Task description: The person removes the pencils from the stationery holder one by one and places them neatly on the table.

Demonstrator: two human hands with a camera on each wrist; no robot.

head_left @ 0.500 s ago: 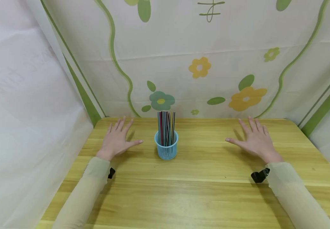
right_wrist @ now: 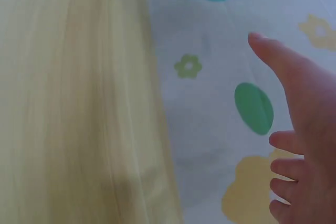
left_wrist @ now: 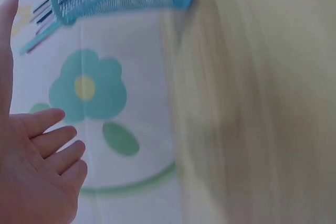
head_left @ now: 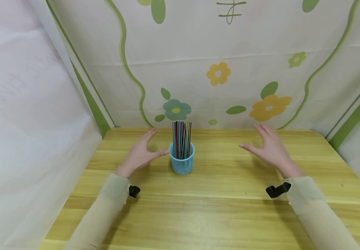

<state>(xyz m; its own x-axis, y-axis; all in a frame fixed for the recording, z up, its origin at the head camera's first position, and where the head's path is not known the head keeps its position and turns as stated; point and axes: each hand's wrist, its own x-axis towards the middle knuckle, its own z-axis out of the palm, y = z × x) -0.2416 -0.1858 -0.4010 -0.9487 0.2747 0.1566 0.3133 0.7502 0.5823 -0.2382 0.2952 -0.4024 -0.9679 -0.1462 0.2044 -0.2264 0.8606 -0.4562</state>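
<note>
My left hand (head_left: 138, 152) is turning from its flat spread and swinging inward, fingers extended, gripping nothing, its thumb now coming just beside the blue cup (head_left: 182, 167); whether it's touching, I cannot tell. My right hand (head_left: 273, 148) is drawing in too, thumb spread, empty, well apart. The sticks (head_left: 180, 139) are standing in the unmoved cup on the worktop (head_left: 198, 218); I'm judging this an approach.

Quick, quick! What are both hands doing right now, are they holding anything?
Left hand: open, holding nothing, thumb near the blue cup.
Right hand: open, holding nothing, farther from the cup.
</note>
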